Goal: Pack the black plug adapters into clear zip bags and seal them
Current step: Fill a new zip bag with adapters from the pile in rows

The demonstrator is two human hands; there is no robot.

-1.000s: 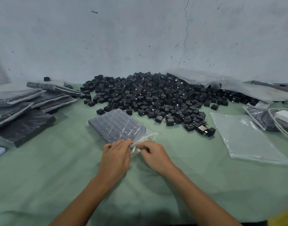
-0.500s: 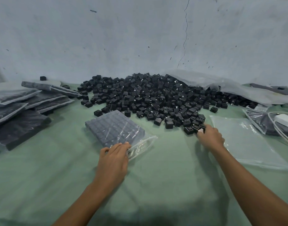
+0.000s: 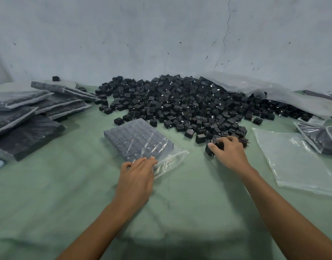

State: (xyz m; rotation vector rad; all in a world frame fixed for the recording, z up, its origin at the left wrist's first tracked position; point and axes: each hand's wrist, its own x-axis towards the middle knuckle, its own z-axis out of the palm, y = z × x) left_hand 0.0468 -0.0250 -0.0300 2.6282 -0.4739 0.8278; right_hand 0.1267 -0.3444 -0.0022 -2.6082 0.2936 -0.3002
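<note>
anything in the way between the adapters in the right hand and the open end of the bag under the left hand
Nothing visible. Only bare green cloth lies between the right hand, curled over adapters at the pile edge, and the bag mouth. The left hand rests on the bag's near corner.

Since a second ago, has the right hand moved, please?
Yes: the right hand left the mouth of the filled bag and went right, to the near edge of the adapter pile.
</note>
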